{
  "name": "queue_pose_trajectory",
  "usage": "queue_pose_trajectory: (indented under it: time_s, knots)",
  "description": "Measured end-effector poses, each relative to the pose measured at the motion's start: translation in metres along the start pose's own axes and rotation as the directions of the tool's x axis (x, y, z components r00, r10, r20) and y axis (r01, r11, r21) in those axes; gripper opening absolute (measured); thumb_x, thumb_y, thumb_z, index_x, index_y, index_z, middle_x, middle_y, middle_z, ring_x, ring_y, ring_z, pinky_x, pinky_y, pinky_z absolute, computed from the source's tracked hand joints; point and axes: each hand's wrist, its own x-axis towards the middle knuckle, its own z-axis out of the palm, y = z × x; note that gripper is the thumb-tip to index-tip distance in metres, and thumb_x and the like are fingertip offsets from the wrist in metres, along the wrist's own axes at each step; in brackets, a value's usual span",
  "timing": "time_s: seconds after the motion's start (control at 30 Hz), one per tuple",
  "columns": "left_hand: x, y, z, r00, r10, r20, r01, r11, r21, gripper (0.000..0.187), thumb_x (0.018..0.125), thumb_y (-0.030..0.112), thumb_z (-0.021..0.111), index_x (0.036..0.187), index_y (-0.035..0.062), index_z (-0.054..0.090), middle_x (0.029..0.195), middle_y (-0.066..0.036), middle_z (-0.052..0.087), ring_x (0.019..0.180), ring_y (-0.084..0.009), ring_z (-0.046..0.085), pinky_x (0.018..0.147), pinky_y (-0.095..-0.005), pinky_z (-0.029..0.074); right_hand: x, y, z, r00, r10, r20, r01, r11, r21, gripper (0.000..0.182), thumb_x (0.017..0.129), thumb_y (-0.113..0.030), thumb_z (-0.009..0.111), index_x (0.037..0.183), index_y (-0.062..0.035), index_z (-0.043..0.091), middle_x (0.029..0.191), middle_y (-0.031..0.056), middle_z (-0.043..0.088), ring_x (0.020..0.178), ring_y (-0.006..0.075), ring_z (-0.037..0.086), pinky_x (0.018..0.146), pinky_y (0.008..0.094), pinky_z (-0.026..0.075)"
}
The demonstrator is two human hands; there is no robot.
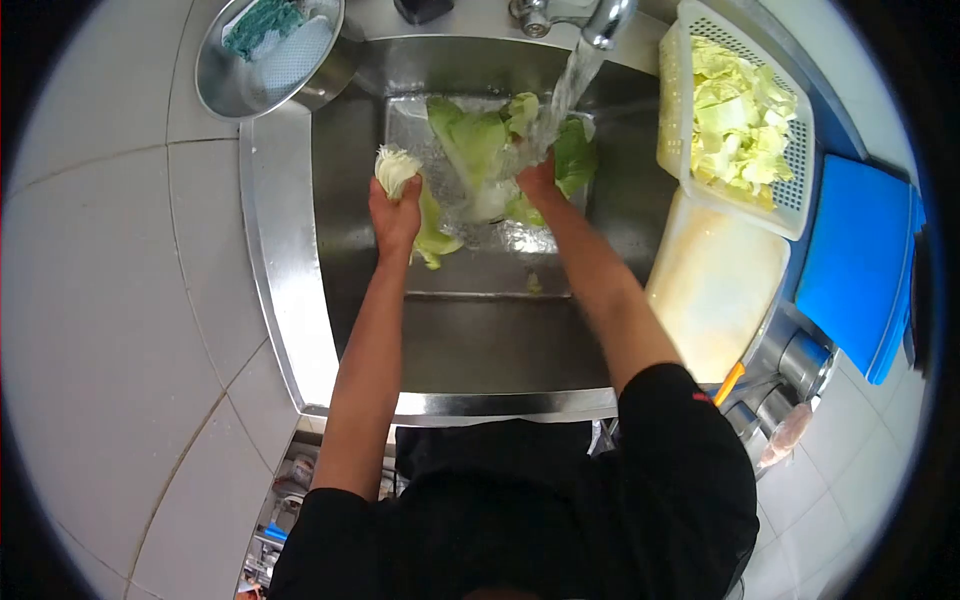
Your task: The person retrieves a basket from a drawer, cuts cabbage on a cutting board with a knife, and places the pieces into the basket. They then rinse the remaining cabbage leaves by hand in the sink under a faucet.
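Note:
My left hand (pixel 397 215) is closed around a pale, frilly lettuce heart (pixel 397 168) at the left side of the sink. A yellow-green leaf (pixel 432 232) hangs just below and beside that hand. Under the stream from the tap, my right hand (pixel 537 178) reaches in among the lettuce leaves (pixel 478 145); its fingers are hidden by splashing water and leaves. A darker green leaf (pixel 574 158) lies right beside it. Shallow water covers the bottom of the steel sink (pixel 480 345).
Water runs from the tap (pixel 607 25) at the back. On the right, a white perforated basket (pixel 676 110) holds torn leaves, with a stained cutting board (pixel 715 285), an orange handle (pixel 730 383) and blue boards (pixel 857 255) nearby. A steel bowl (pixel 215 75) with cloths stands back left.

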Motion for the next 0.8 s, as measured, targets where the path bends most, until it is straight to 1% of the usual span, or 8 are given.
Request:
queue_pose_trajectory:
  time_s: [0.13, 0.23, 0.33, 0.47, 0.5, 0.57, 0.67, 0.8]
  knots:
    - [-0.012, 0.016, -0.024, 0.999, 0.004, -0.032, -0.007, 0.996, -0.091, 0.038, 0.083, 0.011, 0.068, 0.116, 0.0027, 0.051, 0.103, -0.007, 0.062, 0.094, -0.0165, 0.059, 0.083, -0.0303, 0.046, 0.044, 0.027, -0.009, 0.951, -0.196, 0.24, 0.146, 0.967, 0.21, 0.048, 0.087, -0.024, 0.049, 0.13, -0.0043, 0.047, 0.141, 0.0176, 0.038, 0.133, 0.0364, 0.029, 0.109, 0.0466, 0.025]
    - [-0.007, 0.008, -0.034, 0.986, -0.154, -0.066, 0.143, 0.98, -0.139, 0.042, 0.083, 0.016, 0.069, 0.119, 0.002, 0.051, 0.106, -0.009, 0.062, 0.096, -0.0178, 0.059, 0.086, -0.0303, 0.045, 0.081, 0.085, -0.019, 0.761, 0.346, 0.549, -0.365, 0.928, -0.078, 0.054, 0.085, -0.03, 0.062, 0.131, -0.0065, 0.047, 0.124, 0.0185, 0.054, 0.114, 0.0319, 0.051, 0.097, 0.0397, 0.04]
    - [0.015, -0.013, -0.017, 0.978, -0.207, -0.003, 0.207, 0.978, 0.021, 0.048, 0.084, 0.024, 0.067, 0.122, 0.0013, 0.049, 0.112, -0.013, 0.06, 0.1, -0.0207, 0.058, 0.088, -0.032, 0.045, 0.019, -0.148, 0.012, 0.87, -0.031, 0.493, 0.348, 0.746, -0.568, 0.036, 0.083, -0.028, 0.064, 0.11, -0.0051, 0.058, 0.107, 0.019, 0.062, 0.099, 0.0294, 0.061, 0.077, 0.0418, 0.047]
    - [0.006, 0.037, 0.036, 0.939, -0.32, 0.128, 0.298, 0.94, 0.164, 0.059, 0.086, 0.034, 0.063, 0.13, 0.0003, 0.042, 0.124, -0.015, 0.053, 0.111, -0.0256, 0.053, 0.091, -0.0366, 0.044, -0.023, -0.264, 0.028, 0.902, 0.111, 0.416, 0.217, 0.718, -0.661, 0.04, 0.08, -0.018, 0.063, 0.117, -0.0032, 0.054, 0.106, 0.021, 0.061, 0.095, 0.0364, 0.06, 0.082, 0.0427, 0.049]
    - [0.006, 0.036, 0.047, 0.94, -0.316, 0.127, 0.296, 0.943, 0.154, 0.059, 0.086, 0.034, 0.063, 0.13, 0.0003, 0.042, 0.124, -0.015, 0.053, 0.111, -0.0256, 0.053, 0.091, -0.0366, 0.044, -0.03, -0.274, 0.028, 0.919, -0.054, 0.392, 0.31, 0.712, -0.63, 0.039, 0.079, -0.017, 0.06, 0.113, -0.0004, 0.055, 0.102, 0.0235, 0.06, 0.093, 0.0406, 0.059, 0.081, 0.0465, 0.049]
    - [0.009, 0.033, 0.069, 0.858, -0.358, 0.368, 0.413, 0.907, -0.08, 0.07, 0.087, 0.046, 0.059, 0.135, 0.0004, 0.036, 0.132, -0.017, 0.046, 0.119, -0.0273, 0.047, 0.096, -0.0372, 0.041, -0.044, -0.293, 0.033, 0.946, 0.02, 0.324, 0.24, 0.631, -0.738, 0.037, 0.079, -0.016, 0.058, 0.112, 0.0008, 0.055, 0.102, 0.0242, 0.06, 0.091, 0.0414, 0.059, 0.08, 0.0463, 0.049]
    - [0.001, 0.032, 0.095, 0.793, -0.415, 0.446, 0.563, 0.778, -0.277, 0.077, 0.087, 0.056, 0.053, 0.137, 0.0003, 0.033, 0.131, -0.017, 0.047, 0.12, -0.0283, 0.046, 0.099, -0.0384, 0.039, -0.057, -0.299, 0.038, 0.982, 0.09, 0.165, 0.086, 0.565, -0.82, 0.034, 0.08, -0.013, 0.055, 0.11, 0.0027, 0.055, 0.101, 0.0256, 0.059, 0.089, 0.0431, 0.059, 0.078, 0.046, 0.049]
    - [0.011, -0.004, 0.113, 0.749, -0.414, 0.517, 0.589, 0.773, -0.234, 0.08, 0.087, 0.065, 0.044, 0.134, 0.001, 0.04, 0.13, -0.016, 0.048, 0.117, -0.0277, 0.048, 0.098, -0.0402, 0.039, -0.062, -0.31, 0.026, 0.996, -0.069, -0.049, 0.007, 0.649, -0.761, 0.032, 0.074, -0.008, 0.057, 0.101, 0.0074, 0.056, 0.094, 0.0292, 0.059, 0.091, 0.044, 0.058, 0.078, 0.0482, 0.047]
